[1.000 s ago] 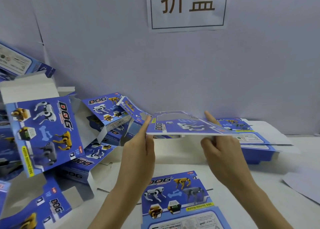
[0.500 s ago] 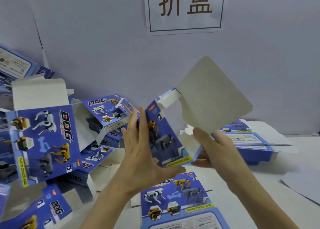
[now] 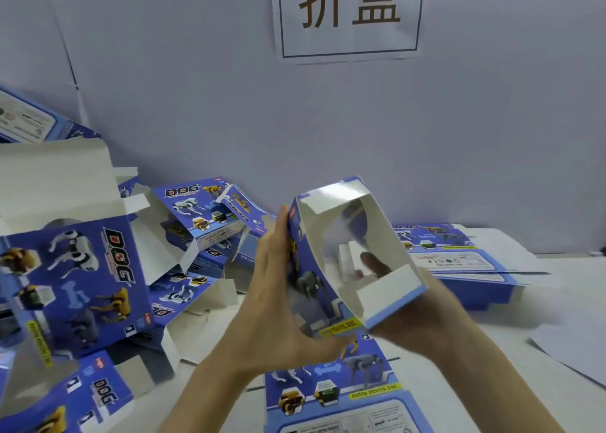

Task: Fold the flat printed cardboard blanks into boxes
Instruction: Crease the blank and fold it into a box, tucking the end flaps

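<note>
A person holds a half-formed box in the air above the table, its open end facing the camera. The left hand presses flat against the printed blue side, fingers straight, thumb under the lower edge. The right hand cups the lower right corner from behind, one finger showing through the opening. A flat blank lies below; finished boxes are piled on the left.

White table, folded boxes, flat blanks
</note>
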